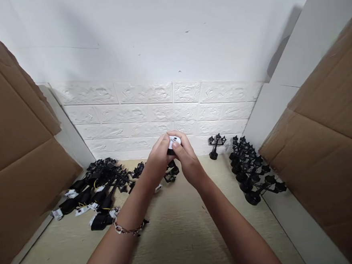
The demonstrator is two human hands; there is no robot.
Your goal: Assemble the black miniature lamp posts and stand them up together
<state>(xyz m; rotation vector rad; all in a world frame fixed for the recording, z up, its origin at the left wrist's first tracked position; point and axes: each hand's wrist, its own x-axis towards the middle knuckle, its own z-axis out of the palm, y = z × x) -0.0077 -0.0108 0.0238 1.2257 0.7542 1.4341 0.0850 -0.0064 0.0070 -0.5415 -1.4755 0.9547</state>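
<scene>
Centrally, above the pale tabletop (pixel 182 228), left hand (pixel 157 155) and right hand (pixel 190 161) together clasp a white-ended black piece (pixel 174 139), thumbs uppermost; even thumb pressure would probably keep it steady

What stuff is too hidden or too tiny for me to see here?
All in the head view:
- Part of the held piece: covered by the left hand and right hand.
- Details on its white top: too small.
- Some black pieces at left: behind the left forearm.
- Cardboard's outer part: cut off by the left edge.
</scene>
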